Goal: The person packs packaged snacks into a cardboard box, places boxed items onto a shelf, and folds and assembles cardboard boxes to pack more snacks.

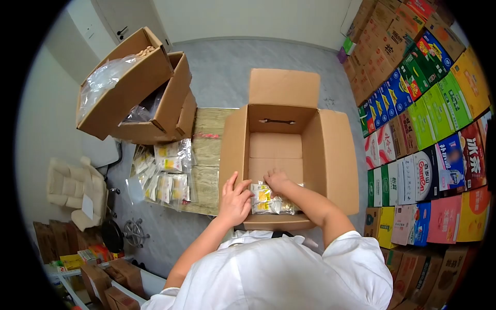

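An open cardboard box (275,146) stands in front of me with its flaps folded out. A clear plastic bag of small white and yellow packets (263,206) lies inside, against the near wall. My left hand (236,203) is open over the left wall, fingers spread, with some fingertips at the bag's left edge. Reaching into the box, my right hand (277,180) rests at the bag's far edge. Its fingers are bent and look apart, though the fingertips are partly hidden.
More bagged packets (170,187) lie left on the wood-patterned table (209,155). Stacked cardboard cartons (139,93) with clear plastic inside stand beyond them. Colourful product boxes (413,170) line the right side. A cream chair (77,186) is at the far left.
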Motion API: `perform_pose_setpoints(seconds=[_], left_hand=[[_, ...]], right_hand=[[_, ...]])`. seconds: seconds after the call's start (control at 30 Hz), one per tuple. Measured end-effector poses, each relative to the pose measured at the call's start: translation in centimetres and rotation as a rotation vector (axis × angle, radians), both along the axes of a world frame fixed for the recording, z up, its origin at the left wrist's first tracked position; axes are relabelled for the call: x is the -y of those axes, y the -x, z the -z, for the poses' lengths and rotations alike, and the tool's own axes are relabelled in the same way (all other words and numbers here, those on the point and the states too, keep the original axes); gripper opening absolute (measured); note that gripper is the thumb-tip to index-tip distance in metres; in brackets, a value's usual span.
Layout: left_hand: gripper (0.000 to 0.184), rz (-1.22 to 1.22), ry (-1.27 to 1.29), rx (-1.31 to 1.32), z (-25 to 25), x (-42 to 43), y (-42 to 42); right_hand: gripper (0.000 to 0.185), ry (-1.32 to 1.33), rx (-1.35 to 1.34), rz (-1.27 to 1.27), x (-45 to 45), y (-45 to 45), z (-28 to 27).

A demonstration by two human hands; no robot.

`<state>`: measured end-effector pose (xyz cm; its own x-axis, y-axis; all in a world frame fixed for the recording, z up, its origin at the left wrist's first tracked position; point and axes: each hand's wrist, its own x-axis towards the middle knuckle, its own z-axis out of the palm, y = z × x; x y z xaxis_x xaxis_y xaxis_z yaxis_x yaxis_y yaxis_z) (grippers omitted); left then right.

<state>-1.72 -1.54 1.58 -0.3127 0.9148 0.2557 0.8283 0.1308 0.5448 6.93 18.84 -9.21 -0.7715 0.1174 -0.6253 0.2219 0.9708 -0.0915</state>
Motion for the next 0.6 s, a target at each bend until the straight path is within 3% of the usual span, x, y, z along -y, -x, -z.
perform_pose_setpoints(seconds=[0.07, 0.13, 0.2, 0.23, 0.3, 0.33, 0.37, 0.43, 0.47, 0.53, 0.6], left_hand=[[0.018, 0.03, 0.009, 0.04, 0.3, 0.2, 0.2], [0.022, 0.019, -0.007, 0.064, 0.6, 0.3, 0.1], [0.041, 0.031, 0.004, 0.084, 0.5, 0.6, 0.2], [0.041, 0.01, 0.001, 0.078, 0.6, 0.7, 0.2], [0.054, -0.104, -0.188, 0.328, 1.5, 1.2, -0.3], [0.066, -0.13, -0.123, 0.348, 2.5, 1.8, -0.2], [0.066, -0.139, -0.127, 0.347, 4.2, 2.2, -0.2], [0.07, -0.169, 0.039, 0.915, 6.4, 2.9, -0.1], [0.074, -0.088, 0.061, 1.203, 6.7, 3.0, 0.1], [0.072, -0.065, 0.004, 1.289, 6.5, 2.7, -0.6], [0.066, -0.021, -0.048, 1.335, 6.7, 2.6, -0.6]], right_hand=[[0.084, 0.019, -0.057, -0.014, 1.1, -0.5, -1.5], [0.087, 0.007, -0.132, -0.026, 3.0, -3.1, 1.5], [0.089, -0.003, -0.216, -0.049, 3.5, -3.6, 2.5], [0.089, 0.001, -0.158, -0.039, 3.3, -3.1, 2.4], [0.089, 0.002, -0.097, -0.048, 2.0, -1.6, 2.4], [0.086, 0.11, -0.009, 0.076, 0.3, 0.2, 2.5], [0.084, 0.217, 0.08, 0.204, -1.2, 1.7, 2.7], [0.069, 0.404, -0.447, 0.646, -2.2, 3.1, 1.8], [0.069, 0.403, -0.441, 0.637, -2.4, 3.4, 0.4], [0.074, 0.992, -0.59, 1.145, 0.2, 4.6, -9.3], [0.083, 0.903, -0.747, 0.946, 3.6, 5.1, -9.2]])
